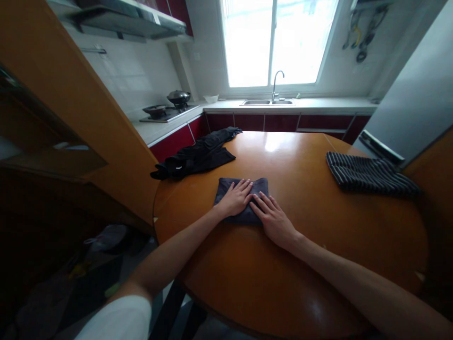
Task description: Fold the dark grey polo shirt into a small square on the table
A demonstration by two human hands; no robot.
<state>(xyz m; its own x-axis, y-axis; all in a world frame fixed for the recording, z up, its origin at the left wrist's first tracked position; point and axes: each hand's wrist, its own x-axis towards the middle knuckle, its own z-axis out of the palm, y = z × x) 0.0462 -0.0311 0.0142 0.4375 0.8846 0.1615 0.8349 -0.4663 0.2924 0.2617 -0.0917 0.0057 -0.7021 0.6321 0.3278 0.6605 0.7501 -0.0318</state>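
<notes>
A small dark grey folded cloth (260, 185) lies flat on the round wooden table (300, 255). My left hand (236, 198) rests palm down on the cloth's left half, fingers spread. My right hand (274, 219) lies flat on its lower right edge, fingers pointing toward the left hand. Neither hand grips anything; both press on the cloth.
A black garment (198, 158) lies bunched at the table's far left edge. A dark striped folded cloth (368, 174) sits at the far right. Behind are a counter with a sink (267, 102), a faucet, a stove with pans (170, 109), and a bright window.
</notes>
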